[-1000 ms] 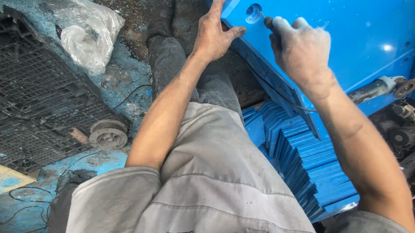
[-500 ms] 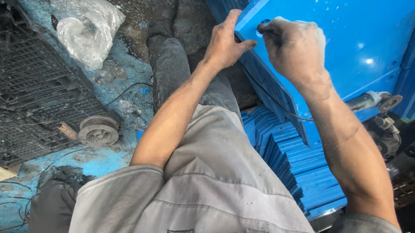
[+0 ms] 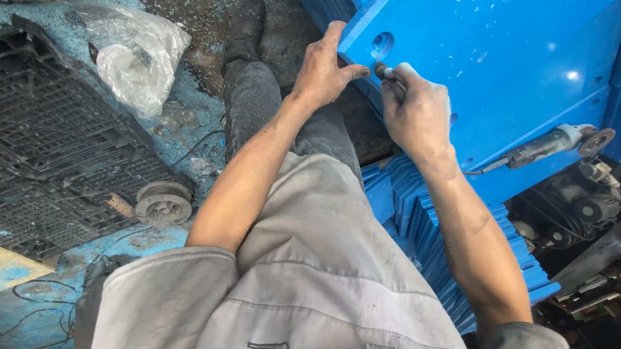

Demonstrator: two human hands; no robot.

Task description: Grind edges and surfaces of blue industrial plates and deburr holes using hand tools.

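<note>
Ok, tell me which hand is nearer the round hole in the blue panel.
Right. The right hand holds a small tool just below the round hole; the left hand grips the blue panel edge, beside it.

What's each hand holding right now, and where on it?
Right hand is closed around a small metal tool, tip near the hole. Left hand grips the blue panel at its edge.

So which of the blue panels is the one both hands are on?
The big flat blue panel with the round hole, lying on top. The left hand grips its edge; the right hand holds a small tool at the hole. The others stand stacked edge-up beneath.
</note>
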